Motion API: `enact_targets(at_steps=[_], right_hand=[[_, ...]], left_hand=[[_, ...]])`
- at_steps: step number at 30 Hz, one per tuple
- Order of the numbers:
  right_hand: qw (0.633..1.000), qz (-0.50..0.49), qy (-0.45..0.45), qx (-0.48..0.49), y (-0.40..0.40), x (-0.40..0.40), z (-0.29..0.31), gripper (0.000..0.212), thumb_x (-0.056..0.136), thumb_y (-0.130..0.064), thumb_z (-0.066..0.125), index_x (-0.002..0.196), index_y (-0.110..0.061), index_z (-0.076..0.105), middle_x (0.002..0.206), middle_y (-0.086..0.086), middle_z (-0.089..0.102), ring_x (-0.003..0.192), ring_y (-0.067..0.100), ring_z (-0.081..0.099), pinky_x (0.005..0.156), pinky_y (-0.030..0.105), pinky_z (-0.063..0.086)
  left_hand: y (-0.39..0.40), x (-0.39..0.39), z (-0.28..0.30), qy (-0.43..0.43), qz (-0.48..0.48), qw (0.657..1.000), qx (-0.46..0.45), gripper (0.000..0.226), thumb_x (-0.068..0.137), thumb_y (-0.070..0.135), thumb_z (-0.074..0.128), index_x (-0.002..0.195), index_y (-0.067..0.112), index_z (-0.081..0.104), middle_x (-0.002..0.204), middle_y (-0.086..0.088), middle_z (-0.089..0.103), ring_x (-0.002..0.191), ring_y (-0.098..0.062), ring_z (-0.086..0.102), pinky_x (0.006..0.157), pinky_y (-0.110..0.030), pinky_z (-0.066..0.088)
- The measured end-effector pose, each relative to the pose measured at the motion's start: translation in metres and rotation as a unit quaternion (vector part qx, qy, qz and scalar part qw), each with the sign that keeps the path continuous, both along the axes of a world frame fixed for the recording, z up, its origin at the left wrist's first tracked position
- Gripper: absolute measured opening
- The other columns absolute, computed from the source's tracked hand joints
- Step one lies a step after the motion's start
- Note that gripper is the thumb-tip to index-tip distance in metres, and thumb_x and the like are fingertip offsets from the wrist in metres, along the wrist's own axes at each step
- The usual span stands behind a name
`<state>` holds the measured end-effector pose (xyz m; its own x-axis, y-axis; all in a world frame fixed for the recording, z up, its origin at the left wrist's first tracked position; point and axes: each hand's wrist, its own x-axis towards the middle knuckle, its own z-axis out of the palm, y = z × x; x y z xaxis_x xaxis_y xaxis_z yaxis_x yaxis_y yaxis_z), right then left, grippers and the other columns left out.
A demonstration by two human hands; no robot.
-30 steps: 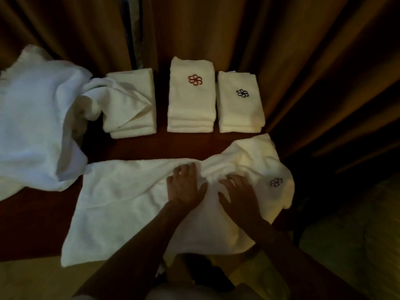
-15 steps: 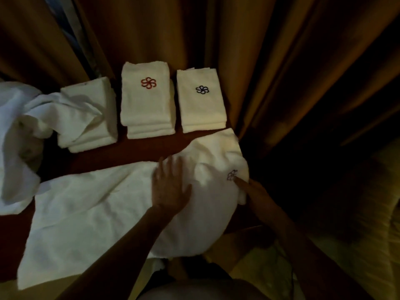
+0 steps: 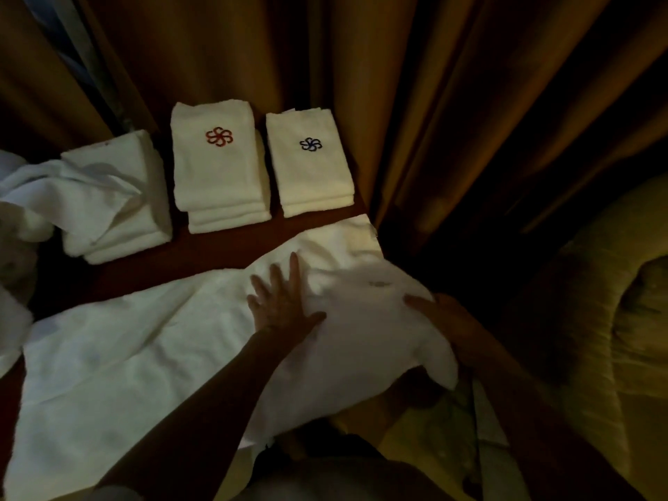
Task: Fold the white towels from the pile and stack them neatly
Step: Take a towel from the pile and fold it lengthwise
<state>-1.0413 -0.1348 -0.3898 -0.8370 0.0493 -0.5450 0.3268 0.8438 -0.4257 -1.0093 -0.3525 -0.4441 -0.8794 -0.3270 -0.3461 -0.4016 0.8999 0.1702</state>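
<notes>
Towel (image 3: 151, 356) lies spread out on the table (image 3: 224, 247). Left hand (image 3: 282, 305) presses flat on it, fingers (image 3: 294, 273) straight. Right hand (image 3: 441, 316) touches its right edge; whether those fingers grip is hard to tell.

Dark reddish table (image 3: 231, 247): three folded towel stacks line its back edge, plain stack (image 3: 123, 211) left, red-emblem stack (image 3: 220, 168) middle, blue-emblem stack (image 3: 311, 160) right. An open towel (image 3: 144, 356) sprawls along the front edge, and a loose pile (image 3: 21, 211) crowds the left edge.
</notes>
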Motion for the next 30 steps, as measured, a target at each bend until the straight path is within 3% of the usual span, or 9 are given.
enact_targets(at_steps=[2, 3, 6, 10, 14, 19, 22, 26, 30], right_hand=[[0.998, 0.031, -0.058, -0.025, 0.035, -0.011, -0.011, 0.070, 0.084, -0.067, 0.061, 0.133, -0.018, 0.053, 0.135, 0.018, 0.055, 0.118, 0.037, 0.056, 0.102, 0.054, 0.045], [0.997, 0.042, -0.052, 0.027, 0.055, -0.016, -0.021, 0.077, 0.086, -0.066, 0.058, 0.143, -0.017, 0.043, 0.140, 0.016, 0.051, 0.124, 0.037, 0.052, 0.104, 0.050, 0.043], [0.972, 0.100, 0.139, 0.160, 0.036, -0.005, -0.034, 0.069, 0.091, -0.059, 0.055, 0.139, -0.010, 0.044, 0.135, 0.019, 0.048, 0.122, 0.040, 0.048, 0.096, 0.047, 0.043], [0.923, 0.272, 0.274, 0.010, -0.014, 0.015, -0.052, 0.062, 0.096, -0.060, 0.032, 0.116, -0.014, 0.068, 0.115, 0.012, 0.068, 0.107, 0.034, 0.066, 0.089, 0.046, 0.054], [0.890, 0.399, 0.216, 0.040, -0.053, 0.022, -0.072, 0.062, 0.081, -0.058, 0.044, 0.131, -0.023, 0.056, 0.136, 0.011, 0.057, 0.123, 0.037, 0.056, 0.094, 0.053, 0.050], [0.894, 0.390, 0.217, 0.035, -0.057, 0.025, -0.083, 0.083, 0.083, -0.062, 0.052, 0.153, -0.031, 0.019, 0.157, 0.008, 0.034, 0.143, 0.037, 0.032, 0.111, 0.057, 0.029], [0.881, 0.403, 0.242, 0.046, -0.053, 0.023, -0.092, 0.084, 0.083, -0.065, 0.047, 0.154, -0.028, 0.021, 0.160, 0.008, 0.030, 0.145, 0.037, 0.028, 0.113, 0.057, 0.024], [0.872, 0.417, 0.250, 0.054, -0.056, 0.021, -0.095, 0.084, 0.085, -0.068, 0.043, 0.155, -0.028, 0.022, 0.162, 0.008, 0.025, 0.148, 0.036, 0.022, 0.115, 0.057, 0.018], [0.875, 0.424, 0.231, 0.027, -0.072, 0.006, -0.099, 0.085, 0.086, -0.071, 0.043, 0.156, -0.028, 0.019, 0.164, 0.008, 0.018, 0.150, 0.035, 0.012, 0.119, 0.057, 0.010]], left_hand=[[-0.003, 0.000, 0.000, -0.008, -0.005, 1.000, -0.002, 0.126, 0.076, 0.075, 0.061, 0.149, 0.030, -0.030, 0.163, -0.015, -0.005, 0.145, -0.051, 0.004, 0.113, -0.061, 0.027], [-0.005, 0.000, 0.001, -0.009, -0.006, 1.000, 0.002, 0.124, 0.075, 0.077, 0.059, 0.151, 0.029, -0.026, 0.163, -0.015, -0.001, 0.146, -0.049, 0.007, 0.113, -0.060, 0.028], [-0.014, -0.005, 0.010, 0.079, 0.014, 0.997, -0.006, 0.104, 0.081, 0.081, 0.045, 0.157, 0.020, 0.008, 0.156, -0.014, 0.028, 0.140, -0.039, 0.030, 0.109, -0.051, 0.032], [-0.030, -0.032, 0.022, 0.160, 0.035, 0.986, 0.028, 0.066, 0.098, 0.056, 0.042, 0.150, 0.016, 0.037, 0.149, -0.014, 0.043, 0.135, -0.035, 0.036, 0.107, -0.048, 0.032], [-0.034, -0.072, 0.017, 0.064, 0.022, 0.993, 0.093, 0.059, 0.097, 0.047, 0.051, 0.148, 0.019, 0.039, 0.152, -0.011, 0.038, 0.138, -0.034, 0.034, 0.111, -0.047, 0.032], [-0.035, -0.113, 0.010, 0.002, 0.058, 0.987, 0.151, 0.068, 0.082, 0.055, 0.069, 0.137, 0.018, 0.050, 0.139, -0.011, 0.051, 0.128, -0.032, 0.048, 0.107, -0.045, 0.040], [-0.029, -0.128, 0.009, -0.035, 0.039, 0.985, 0.162, 0.069, 0.084, 0.041, 0.073, 0.142, 0.013, 0.047, 0.146, -0.013, 0.047, 0.134, -0.032, 0.043, 0.111, -0.041, 0.037], [-0.019, -0.129, 0.031, 0.043, -0.016, 0.981, 0.188, 0.054, 0.090, 0.028, 0.067, 0.137, 0.008, 0.050, 0.138, -0.016, 0.053, 0.128, -0.032, 0.049, 0.100, -0.036, 0.040], [-0.008, -0.096, 0.061, 0.203, -0.150, 0.966, 0.052, 0.040, 0.089, 0.033, 0.062, 0.126, 0.023, 0.054, 0.109, -0.008, 0.067, 0.101, -0.031, 0.063, 0.074, -0.032, 0.039]])
